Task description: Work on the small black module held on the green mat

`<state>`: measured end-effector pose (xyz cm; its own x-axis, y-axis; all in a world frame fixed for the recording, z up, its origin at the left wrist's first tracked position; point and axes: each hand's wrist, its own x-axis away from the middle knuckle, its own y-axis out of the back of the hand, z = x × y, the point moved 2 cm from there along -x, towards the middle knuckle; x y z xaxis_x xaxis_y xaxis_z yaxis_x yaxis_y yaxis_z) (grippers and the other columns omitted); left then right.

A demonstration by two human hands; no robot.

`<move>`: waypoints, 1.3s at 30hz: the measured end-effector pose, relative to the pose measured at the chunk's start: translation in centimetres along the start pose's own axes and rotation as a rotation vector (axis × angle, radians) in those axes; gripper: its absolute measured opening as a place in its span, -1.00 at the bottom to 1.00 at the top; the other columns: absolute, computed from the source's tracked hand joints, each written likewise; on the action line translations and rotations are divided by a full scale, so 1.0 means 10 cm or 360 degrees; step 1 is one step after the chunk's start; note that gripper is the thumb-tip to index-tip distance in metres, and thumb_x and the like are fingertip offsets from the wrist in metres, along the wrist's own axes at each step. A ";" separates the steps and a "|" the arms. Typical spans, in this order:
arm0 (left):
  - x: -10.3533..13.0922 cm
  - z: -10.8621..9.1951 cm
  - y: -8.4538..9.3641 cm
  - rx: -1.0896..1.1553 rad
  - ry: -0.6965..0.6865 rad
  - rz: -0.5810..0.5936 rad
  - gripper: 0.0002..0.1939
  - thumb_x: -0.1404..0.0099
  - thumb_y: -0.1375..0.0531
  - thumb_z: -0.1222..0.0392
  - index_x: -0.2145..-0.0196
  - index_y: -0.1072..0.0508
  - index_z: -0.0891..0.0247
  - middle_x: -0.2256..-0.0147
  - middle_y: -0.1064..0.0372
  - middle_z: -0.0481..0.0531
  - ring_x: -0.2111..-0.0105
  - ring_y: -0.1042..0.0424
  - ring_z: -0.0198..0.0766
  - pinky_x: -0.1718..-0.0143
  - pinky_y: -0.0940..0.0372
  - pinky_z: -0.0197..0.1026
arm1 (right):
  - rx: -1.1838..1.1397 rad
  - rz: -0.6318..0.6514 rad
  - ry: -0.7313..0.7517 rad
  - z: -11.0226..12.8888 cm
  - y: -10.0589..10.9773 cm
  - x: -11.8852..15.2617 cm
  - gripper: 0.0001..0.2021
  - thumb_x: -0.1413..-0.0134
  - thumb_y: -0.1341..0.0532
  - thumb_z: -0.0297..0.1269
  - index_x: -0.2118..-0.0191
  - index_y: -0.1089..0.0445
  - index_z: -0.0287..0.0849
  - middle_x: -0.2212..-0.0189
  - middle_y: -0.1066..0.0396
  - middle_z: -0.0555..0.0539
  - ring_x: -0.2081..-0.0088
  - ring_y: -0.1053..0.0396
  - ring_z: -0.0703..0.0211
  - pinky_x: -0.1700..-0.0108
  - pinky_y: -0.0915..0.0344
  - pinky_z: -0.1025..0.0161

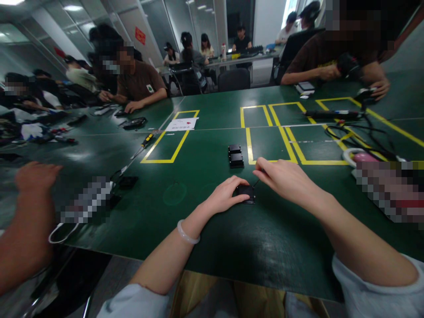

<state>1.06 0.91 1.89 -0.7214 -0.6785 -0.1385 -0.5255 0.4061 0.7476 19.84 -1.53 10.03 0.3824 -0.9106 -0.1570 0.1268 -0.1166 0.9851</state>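
Observation:
On the green table (212,238), my left hand (231,193) grips a small black box (247,194) between thumb and fingers, at the box's left side. My right hand (276,176) is closed in a pinch on a thin dark tool (256,182), whose lower end reaches the box's upper right edge. Just beyond my hands lie two more black boxes (236,156), one behind the other. My fingers hide part of the held box and most of the tool.
Yellow tape outlines (250,145) mark the table. A pouch (391,190) and black cables (364,132) lie right; a blurred phone-like item (88,198) and a screwdriver (147,140) left. Another person's arm (33,221) is at far left. People sit across the table.

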 end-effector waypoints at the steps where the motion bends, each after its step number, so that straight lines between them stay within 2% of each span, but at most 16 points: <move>1: 0.00 0.00 0.00 0.0001 -0.0002 -0.0002 -0.67 -0.36 -0.16 0.00 0.00 -0.36 0.19 0.06 -0.34 0.08 0.03 -0.35 -0.10 -0.01 -0.25 -0.09 | 0.0010 0.0003 -0.0003 0.00 -0.01 0.00 -0.78 -0.31 0.05 -0.17 0.19 -0.26 -0.14 0.44 -0.47 -0.08 0.43 -0.41 0.09 0.46 0.09 0.26; 6: 0.01 0.00 0.00 -0.0004 -0.0005 -0.0014 -0.67 -0.35 -0.17 0.01 0.00 -0.35 0.19 0.06 -0.34 0.08 0.03 -0.35 -0.11 -0.01 -0.25 -0.10 | -0.0051 -0.0003 0.0006 -0.01 -0.02 0.00 -0.80 -0.31 0.06 -0.22 0.13 -0.24 -0.15 0.39 -0.48 -0.07 0.42 -0.41 0.11 0.47 0.06 0.26; 12: 0.00 0.00 0.00 -0.0013 -0.0008 -0.0014 -0.67 -0.35 -0.17 0.01 0.00 -0.35 0.19 0.06 -0.34 0.08 0.04 -0.35 -0.10 -0.01 -0.25 -0.09 | 0.0012 0.0004 0.0009 -0.01 -0.01 0.00 -0.79 -0.30 0.05 -0.19 0.18 -0.26 -0.14 0.42 -0.48 -0.08 0.43 -0.41 0.11 0.47 0.08 0.26; 17: 0.00 0.00 0.00 0.0000 -0.0005 -0.0009 -0.67 -0.36 -0.16 0.00 0.00 -0.35 0.19 0.07 -0.35 0.09 0.04 -0.36 -0.10 -0.01 -0.25 -0.09 | -0.0037 -0.0011 0.0016 -0.01 -0.01 0.00 -0.81 -0.31 0.06 -0.23 0.14 -0.24 -0.14 0.39 -0.48 -0.07 0.41 -0.42 0.11 0.47 0.06 0.27; 22: 0.00 0.00 0.01 -0.0002 -0.0009 -0.0014 -0.67 -0.35 -0.16 0.00 0.00 -0.36 0.19 0.08 -0.35 0.08 0.05 -0.36 -0.11 0.00 -0.25 -0.10 | 0.0003 -0.0013 0.0003 -0.01 -0.01 0.00 -0.80 -0.31 0.05 -0.19 0.19 -0.26 -0.14 0.41 -0.47 -0.07 0.41 -0.42 0.08 0.47 0.06 0.26; 28: 0.00 0.00 0.01 0.0010 -0.0004 -0.0012 -0.68 -0.35 -0.17 0.01 0.01 -0.36 0.19 0.08 -0.35 0.08 0.05 -0.36 -0.11 0.00 -0.26 -0.09 | -0.0035 -0.0022 0.0021 -0.02 -0.02 0.00 -0.81 -0.31 0.05 -0.20 0.15 -0.24 -0.13 0.40 -0.48 -0.06 0.41 -0.42 0.10 0.47 0.05 0.26; 33: 0.00 0.01 0.00 0.0009 0.0006 -0.0007 -0.67 -0.35 -0.17 0.00 0.00 -0.36 0.18 0.08 -0.35 0.08 0.05 -0.36 -0.10 -0.01 -0.25 -0.07 | 0.0087 -0.0028 -0.0014 -0.03 -0.03 -0.01 -0.76 -0.31 0.05 -0.13 0.20 -0.27 -0.13 0.44 -0.47 -0.08 0.43 -0.42 0.08 0.48 0.09 0.25; 39: 0.01 0.01 0.00 0.0008 -0.0004 -0.0014 -0.68 -0.35 -0.17 0.01 0.01 -0.36 0.17 0.07 -0.35 0.07 0.04 -0.36 -0.11 0.00 -0.26 -0.10 | -0.0008 -0.0035 0.0017 -0.02 -0.02 0.00 -0.78 -0.28 0.07 -0.22 0.10 -0.22 -0.16 0.41 -0.48 -0.09 0.43 -0.42 0.09 0.46 0.04 0.26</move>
<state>0.94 0.93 1.86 -0.7179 -0.6805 -0.1468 -0.5341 0.4032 0.7431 19.96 -1.44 9.78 0.3893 -0.9035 -0.1791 0.1400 -0.1341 0.9810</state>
